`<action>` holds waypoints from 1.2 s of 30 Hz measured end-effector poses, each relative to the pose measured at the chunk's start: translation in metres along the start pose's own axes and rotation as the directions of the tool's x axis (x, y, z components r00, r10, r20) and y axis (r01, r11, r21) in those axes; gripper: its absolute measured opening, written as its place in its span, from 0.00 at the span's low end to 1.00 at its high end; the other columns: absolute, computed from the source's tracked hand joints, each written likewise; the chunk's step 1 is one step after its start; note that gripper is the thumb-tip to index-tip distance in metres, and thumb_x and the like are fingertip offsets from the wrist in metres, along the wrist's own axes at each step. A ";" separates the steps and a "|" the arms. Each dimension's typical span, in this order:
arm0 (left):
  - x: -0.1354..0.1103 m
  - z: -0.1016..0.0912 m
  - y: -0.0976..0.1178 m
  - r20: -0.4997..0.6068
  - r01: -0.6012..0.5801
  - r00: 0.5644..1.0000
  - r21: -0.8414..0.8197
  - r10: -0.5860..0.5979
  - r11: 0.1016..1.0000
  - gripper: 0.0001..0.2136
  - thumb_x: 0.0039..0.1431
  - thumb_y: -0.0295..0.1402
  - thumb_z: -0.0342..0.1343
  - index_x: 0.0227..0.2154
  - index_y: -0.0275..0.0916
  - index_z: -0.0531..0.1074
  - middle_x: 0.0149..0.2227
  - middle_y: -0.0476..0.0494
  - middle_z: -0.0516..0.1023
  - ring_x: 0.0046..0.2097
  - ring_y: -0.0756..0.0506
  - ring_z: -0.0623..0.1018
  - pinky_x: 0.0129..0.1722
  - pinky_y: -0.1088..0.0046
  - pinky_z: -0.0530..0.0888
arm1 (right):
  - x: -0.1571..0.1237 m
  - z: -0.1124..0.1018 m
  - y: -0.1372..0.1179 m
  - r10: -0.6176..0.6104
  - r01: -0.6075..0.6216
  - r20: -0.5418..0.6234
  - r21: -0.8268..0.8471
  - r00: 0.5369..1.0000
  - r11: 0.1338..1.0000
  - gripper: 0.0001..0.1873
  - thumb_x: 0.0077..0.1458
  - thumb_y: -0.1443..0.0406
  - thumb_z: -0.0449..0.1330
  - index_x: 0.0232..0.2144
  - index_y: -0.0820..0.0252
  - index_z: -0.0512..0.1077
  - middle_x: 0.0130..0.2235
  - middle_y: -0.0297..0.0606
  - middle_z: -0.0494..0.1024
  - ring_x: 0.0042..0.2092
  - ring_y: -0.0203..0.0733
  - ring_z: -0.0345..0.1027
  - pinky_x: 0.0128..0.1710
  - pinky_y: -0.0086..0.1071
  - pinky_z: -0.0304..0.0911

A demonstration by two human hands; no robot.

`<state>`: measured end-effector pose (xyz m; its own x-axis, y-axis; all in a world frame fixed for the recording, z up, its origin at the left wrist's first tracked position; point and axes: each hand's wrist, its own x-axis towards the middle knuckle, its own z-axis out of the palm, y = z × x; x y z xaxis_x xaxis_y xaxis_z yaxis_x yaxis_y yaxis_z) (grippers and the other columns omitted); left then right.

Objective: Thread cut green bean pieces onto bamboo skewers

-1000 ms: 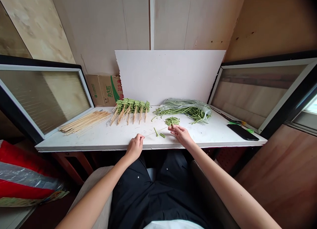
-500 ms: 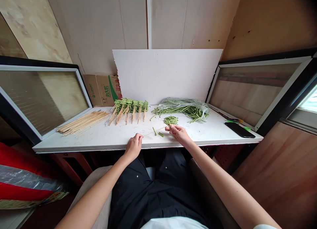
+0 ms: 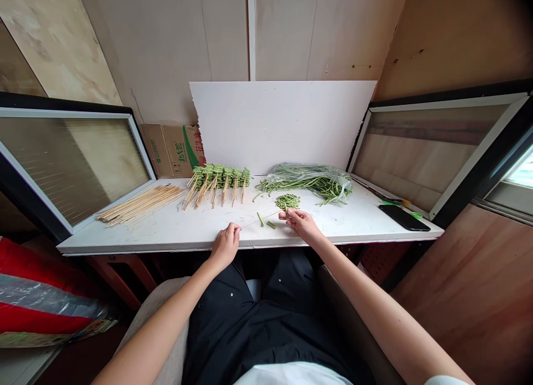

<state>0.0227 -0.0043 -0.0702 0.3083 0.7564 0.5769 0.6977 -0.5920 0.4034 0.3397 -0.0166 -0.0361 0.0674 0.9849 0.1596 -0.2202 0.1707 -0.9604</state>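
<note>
My left hand [image 3: 226,243] is closed near the front edge of the white table [image 3: 175,229], pinching the end of a thin bamboo skewer [image 3: 261,218] that runs to the right. At the skewer's tip my right hand [image 3: 300,223] pinches a short green bean piece [image 3: 285,209]. Two loose bean pieces [image 3: 266,222] lie under the skewer. Just beyond my right hand sits a small pile of cut bean pieces [image 3: 287,201].
Finished bean skewers [image 3: 219,181] lie in a row at the back, with bare skewers [image 3: 139,203] to the left. A plastic bag of long beans [image 3: 310,181] lies right of centre. A black phone [image 3: 404,217] rests at the right. A cardboard box [image 3: 172,149] and white board [image 3: 278,124] stand behind.
Both hands stay almost where they were; my right hand has shifted slightly along the skewer tip. The view itself has moved a little.
</note>
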 end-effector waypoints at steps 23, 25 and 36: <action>-0.006 -0.008 0.005 -0.011 -0.118 0.993 0.021 0.118 0.993 0.09 0.76 0.34 0.44 0.39 0.43 0.68 0.33 0.45 0.77 0.35 0.41 0.78 0.37 0.67 0.71 | -0.002 0.004 0.002 -0.088 0.079 -0.096 -0.102 0.991 0.992 0.24 0.48 0.44 0.73 0.34 0.59 0.84 0.35 0.44 0.86 0.37 0.44 0.78 0.37 0.34 0.70; -0.007 -0.009 0.005 -0.006 -0.132 0.991 0.014 0.133 0.991 0.09 0.76 0.34 0.44 0.40 0.42 0.68 0.32 0.45 0.77 0.35 0.42 0.78 0.36 0.67 0.71 | -0.003 0.005 0.002 -0.109 0.097 -0.094 -0.127 0.990 0.987 0.25 0.48 0.44 0.73 0.34 0.59 0.85 0.35 0.44 0.86 0.37 0.44 0.78 0.37 0.34 0.70; -0.004 -0.017 0.005 -0.104 -0.126 0.989 -0.192 0.107 0.973 0.09 0.74 0.32 0.50 0.44 0.42 0.76 0.36 0.44 0.83 0.34 0.45 0.82 0.36 0.70 0.76 | -0.009 0.014 -0.027 -0.233 0.192 -0.132 -0.267 0.964 0.944 0.25 0.48 0.44 0.73 0.37 0.58 0.85 0.36 0.44 0.85 0.40 0.47 0.75 0.36 0.37 0.67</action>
<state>0.0137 -0.0152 -0.0587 0.3125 0.6556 0.6874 0.5164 -0.7246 0.4564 0.3313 -0.0294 -0.0085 0.2445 0.9054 0.3471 0.0648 0.3419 -0.9375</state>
